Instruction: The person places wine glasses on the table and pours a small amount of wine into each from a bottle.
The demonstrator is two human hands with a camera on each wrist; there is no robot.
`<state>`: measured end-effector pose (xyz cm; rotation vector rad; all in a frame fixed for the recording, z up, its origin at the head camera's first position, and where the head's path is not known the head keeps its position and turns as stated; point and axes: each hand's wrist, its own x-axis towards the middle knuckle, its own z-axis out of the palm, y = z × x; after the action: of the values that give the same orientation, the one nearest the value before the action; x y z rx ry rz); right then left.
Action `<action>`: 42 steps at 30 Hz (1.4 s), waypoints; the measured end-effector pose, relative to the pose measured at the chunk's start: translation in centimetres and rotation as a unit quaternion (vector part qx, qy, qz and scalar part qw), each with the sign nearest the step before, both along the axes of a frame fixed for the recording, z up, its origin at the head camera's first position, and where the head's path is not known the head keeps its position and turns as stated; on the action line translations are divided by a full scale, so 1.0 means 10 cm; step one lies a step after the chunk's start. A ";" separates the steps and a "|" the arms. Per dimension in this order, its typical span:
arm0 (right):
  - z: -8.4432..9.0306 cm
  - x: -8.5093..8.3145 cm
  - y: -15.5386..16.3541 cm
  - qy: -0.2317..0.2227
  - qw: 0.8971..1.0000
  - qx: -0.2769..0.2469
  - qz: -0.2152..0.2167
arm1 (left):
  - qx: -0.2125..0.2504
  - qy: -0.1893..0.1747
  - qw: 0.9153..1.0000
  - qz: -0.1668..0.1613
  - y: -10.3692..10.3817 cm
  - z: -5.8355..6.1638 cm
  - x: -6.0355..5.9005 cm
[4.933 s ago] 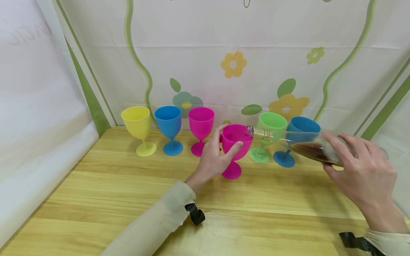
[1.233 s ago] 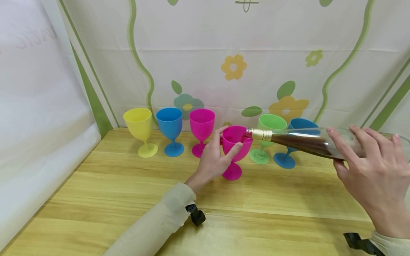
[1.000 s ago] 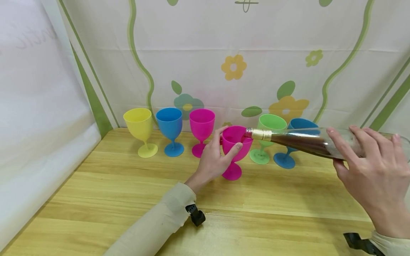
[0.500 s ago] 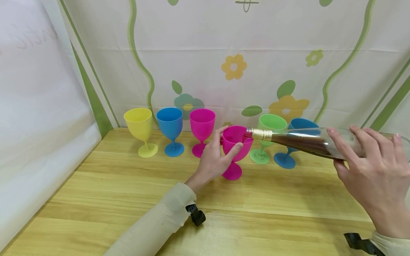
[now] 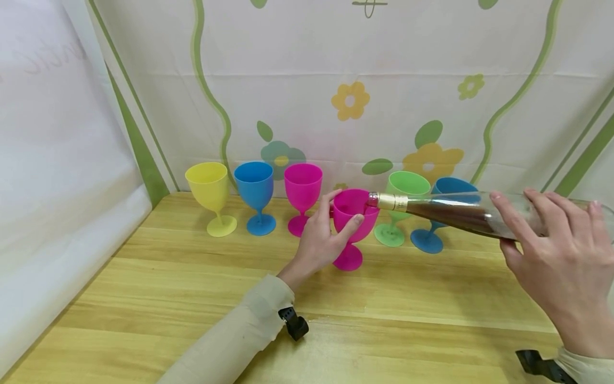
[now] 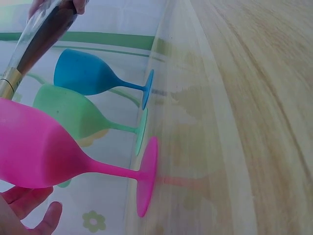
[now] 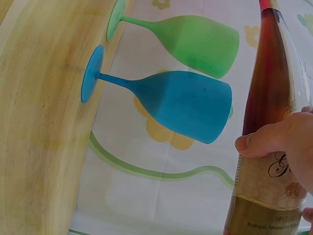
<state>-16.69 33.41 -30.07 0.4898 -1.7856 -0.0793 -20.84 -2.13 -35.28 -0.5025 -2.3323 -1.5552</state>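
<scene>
My left hand [image 5: 318,240] holds a bright pink goblet [image 5: 368,226] by its bowl, thumb on the near side and fingers behind. The goblet stands upright on the wooden table. From the right, my right hand [image 5: 563,256] grips a clear glass wine bottle [image 5: 446,213] round its body. The bottle lies almost level, its gold-banded neck pointing left and its mouth at the pink goblet's rim. Reddish-brown wine fills the neck and shoulder, and red shows at the mouth inside the goblet. A printed label [image 7: 269,181] shows below my thumb in the right wrist view.
Behind, along the table's [image 5: 206,298] back edge, stand a yellow goblet [image 5: 211,186], a blue goblet [image 5: 254,186] and another pink goblet [image 5: 303,186]. A green goblet [image 5: 405,181] and a second blue goblet [image 5: 427,241] stand behind the bottle. A flowered cloth [image 5: 297,106] hangs behind them.
Since the oldest frame my right hand has moved right and the bottle has tipped further, so wine has run into its neck and mouth. Over the last second nothing visibly moves.
</scene>
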 end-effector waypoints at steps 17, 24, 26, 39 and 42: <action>-0.01 -0.05 0.00 0.010 1.000 -0.004 0.007 | 0.002 0.003 1.000 -0.001 -0.01 0.01 0.00; 0.00 -0.05 0.01 0.005 1.000 0.002 0.012 | 0.001 0.003 1.000 0.000 -0.02 0.02 0.01; -0.01 -0.05 0.02 0.000 1.000 0.006 0.011 | 0.003 0.000 1.000 -0.001 -0.02 0.03 0.01; -0.06 -0.02 0.08 -0.080 0.997 0.019 -0.010 | 0.006 -0.014 1.000 -0.008 -0.04 0.03 0.00; -0.10 -0.02 0.08 -0.096 0.995 0.014 -0.004 | 0.002 -0.017 1.000 -0.011 -0.06 0.04 0.00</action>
<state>-16.90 34.21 -31.03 0.5262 -1.9774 -0.0644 -20.87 -2.73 -34.89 -0.5058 -2.3555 -1.5913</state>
